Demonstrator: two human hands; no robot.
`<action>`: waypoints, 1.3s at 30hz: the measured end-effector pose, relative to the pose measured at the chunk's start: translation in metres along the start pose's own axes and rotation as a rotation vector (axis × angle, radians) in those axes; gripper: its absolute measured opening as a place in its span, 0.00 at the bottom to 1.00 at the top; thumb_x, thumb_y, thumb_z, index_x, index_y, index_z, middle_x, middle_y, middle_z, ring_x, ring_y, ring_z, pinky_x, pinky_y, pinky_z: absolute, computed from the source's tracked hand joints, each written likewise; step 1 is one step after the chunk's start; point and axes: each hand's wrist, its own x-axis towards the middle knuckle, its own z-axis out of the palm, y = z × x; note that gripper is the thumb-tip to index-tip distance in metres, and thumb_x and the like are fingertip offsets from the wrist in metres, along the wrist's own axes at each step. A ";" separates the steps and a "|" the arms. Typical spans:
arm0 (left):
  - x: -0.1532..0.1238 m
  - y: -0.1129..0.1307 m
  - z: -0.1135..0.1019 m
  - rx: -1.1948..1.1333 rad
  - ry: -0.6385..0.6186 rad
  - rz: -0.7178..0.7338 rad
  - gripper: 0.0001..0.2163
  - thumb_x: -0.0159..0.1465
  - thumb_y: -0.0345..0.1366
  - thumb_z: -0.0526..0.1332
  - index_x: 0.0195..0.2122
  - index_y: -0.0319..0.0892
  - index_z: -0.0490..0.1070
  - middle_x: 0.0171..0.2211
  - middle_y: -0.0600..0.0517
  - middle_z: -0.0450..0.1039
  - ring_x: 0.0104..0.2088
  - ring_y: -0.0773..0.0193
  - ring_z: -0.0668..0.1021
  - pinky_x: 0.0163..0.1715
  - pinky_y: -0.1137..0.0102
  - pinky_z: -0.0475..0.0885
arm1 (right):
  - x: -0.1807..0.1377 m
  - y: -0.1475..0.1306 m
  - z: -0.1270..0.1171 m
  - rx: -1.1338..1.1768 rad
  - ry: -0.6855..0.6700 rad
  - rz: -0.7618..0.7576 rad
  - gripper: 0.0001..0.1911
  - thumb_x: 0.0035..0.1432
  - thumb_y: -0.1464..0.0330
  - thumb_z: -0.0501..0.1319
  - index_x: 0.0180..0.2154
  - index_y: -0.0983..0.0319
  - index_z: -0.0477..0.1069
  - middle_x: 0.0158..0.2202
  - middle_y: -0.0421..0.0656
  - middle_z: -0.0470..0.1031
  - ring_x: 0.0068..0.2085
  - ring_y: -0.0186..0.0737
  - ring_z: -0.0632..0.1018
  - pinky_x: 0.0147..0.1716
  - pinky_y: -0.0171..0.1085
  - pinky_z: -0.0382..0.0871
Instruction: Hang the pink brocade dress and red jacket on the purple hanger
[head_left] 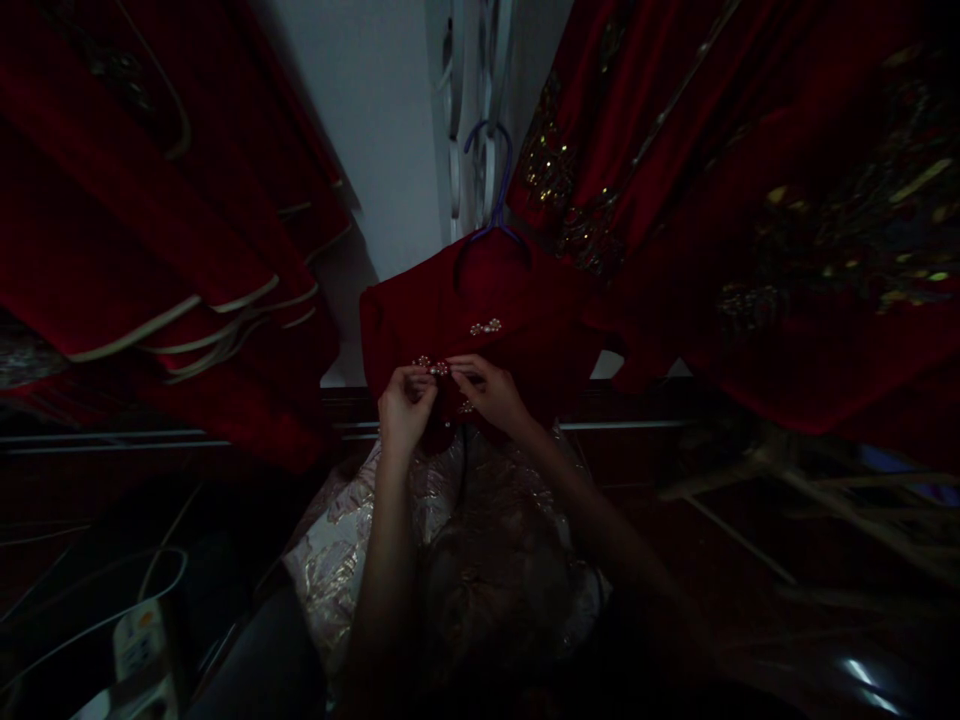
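2 bare arms are seen stretched forward and upward from the lower edge of the view. The left forearm (386,560) is held nearly vertical, while the right forearm (592,510) is angled in from the lower right. The left hand (405,405) and the right hand (491,392) are held close together at 1 height. On both, the fingers are curled and the thumb and forefinger tips are pinched.

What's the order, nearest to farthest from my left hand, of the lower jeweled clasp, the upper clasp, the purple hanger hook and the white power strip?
1. lower clasp, pinched at the left hand fingertips.
2. upper clasp, just above, to the right.
3. purple hanger hook, high at the wall.
4. white power strip, far lower left.
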 end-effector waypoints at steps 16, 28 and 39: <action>-0.022 -0.010 -0.005 0.255 -0.820 -0.063 0.14 0.59 0.44 0.60 0.44 0.46 0.75 0.42 0.50 0.79 0.40 0.61 0.80 0.39 0.70 0.73 | -0.066 0.037 -0.025 -0.308 -0.116 0.280 0.14 0.59 0.64 0.58 0.47 0.59 0.70 0.31 0.40 0.77 0.29 0.34 0.76 0.29 0.33 0.67; -0.020 -0.007 -0.012 0.188 -0.833 -0.099 0.13 0.57 0.37 0.61 0.43 0.43 0.70 0.39 0.49 0.78 0.38 0.62 0.80 0.39 0.69 0.73 | -0.063 0.031 -0.017 -0.260 0.034 0.168 0.08 0.53 0.64 0.65 0.32 0.61 0.69 0.31 0.40 0.72 0.30 0.33 0.73 0.30 0.32 0.66; -0.016 -0.006 -0.013 0.252 -0.648 0.032 0.11 0.56 0.38 0.64 0.41 0.47 0.75 0.37 0.51 0.80 0.37 0.60 0.81 0.39 0.69 0.74 | -0.066 0.024 -0.013 -0.075 -0.042 0.236 0.10 0.52 0.61 0.64 0.30 0.60 0.68 0.29 0.39 0.75 0.30 0.34 0.77 0.31 0.32 0.71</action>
